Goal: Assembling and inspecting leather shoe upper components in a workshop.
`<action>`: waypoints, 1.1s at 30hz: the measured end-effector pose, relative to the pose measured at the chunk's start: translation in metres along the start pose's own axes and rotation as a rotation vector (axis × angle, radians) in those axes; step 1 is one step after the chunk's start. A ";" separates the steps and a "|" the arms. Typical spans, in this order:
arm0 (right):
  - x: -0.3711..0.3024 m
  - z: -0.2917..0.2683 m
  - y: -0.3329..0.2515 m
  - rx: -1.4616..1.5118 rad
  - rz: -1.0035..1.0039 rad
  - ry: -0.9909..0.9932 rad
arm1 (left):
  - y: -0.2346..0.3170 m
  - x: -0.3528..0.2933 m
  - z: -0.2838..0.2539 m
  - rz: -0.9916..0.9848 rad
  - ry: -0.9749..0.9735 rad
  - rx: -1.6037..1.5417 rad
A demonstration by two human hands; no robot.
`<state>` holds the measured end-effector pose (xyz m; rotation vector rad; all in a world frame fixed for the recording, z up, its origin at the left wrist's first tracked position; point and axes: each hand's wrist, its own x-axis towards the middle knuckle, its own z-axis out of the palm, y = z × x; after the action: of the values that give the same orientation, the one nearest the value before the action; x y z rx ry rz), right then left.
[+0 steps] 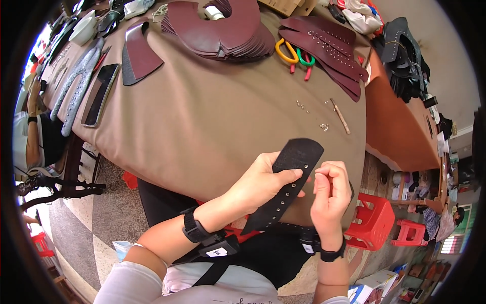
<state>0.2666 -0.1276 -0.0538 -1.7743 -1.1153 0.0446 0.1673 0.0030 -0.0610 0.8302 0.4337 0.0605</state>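
My left hand [264, 178] is closed round a black leather strip [302, 152] at the table's near edge, thumb on top. The strip is tilted, its rounded end pointing up and away, and a row of small silver studs or eyelets runs along one side. Just right of the strip, close to its studded edge, my right hand [330, 195] is raised with the fingers curled and the thumb against the index finger. Whatever is in that pinch is too small to make out. Beyond the hands, small shiny metal pieces [324, 127] lie beside a thin stick-like tool [340, 116].
A brown cloth-covered table [202, 116] bears a fanned stack of maroon leather pieces [228, 38], studded maroon strips [324, 43], yellow-and-green loop-handled tools [287, 52] and a phone [101, 95]. Red stools [372, 223] stand at right. Another person's arm [33, 131] shows at far left.
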 end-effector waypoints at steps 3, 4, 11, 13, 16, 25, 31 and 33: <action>0.000 0.014 0.000 0.014 0.003 0.105 | -0.007 0.007 -0.005 0.096 -0.042 -0.012; 0.002 0.018 0.003 0.030 -0.015 0.126 | -0.005 0.008 -0.006 0.098 -0.042 -0.013; 0.007 0.019 0.016 0.067 0.027 0.147 | -0.002 0.013 -0.013 -0.012 -0.138 -0.225; 0.009 0.019 0.014 0.072 0.096 0.130 | -0.002 0.015 -0.015 -0.030 -0.151 -0.203; 0.008 0.021 0.021 -0.026 0.033 0.126 | -0.003 0.014 -0.016 -0.043 -0.155 -0.186; 0.011 0.027 0.010 0.297 0.409 0.190 | 0.002 0.012 -0.011 -0.019 -0.099 -0.065; 0.006 0.022 0.021 0.016 0.271 0.081 | 0.001 0.009 -0.007 0.093 -0.102 0.122; 0.009 0.021 0.012 0.033 0.364 0.068 | -0.005 0.009 -0.007 0.253 -0.011 0.425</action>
<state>0.2699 -0.1069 -0.0696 -1.9140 -0.7289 0.2194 0.1725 0.0061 -0.0723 1.3017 0.3331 0.2028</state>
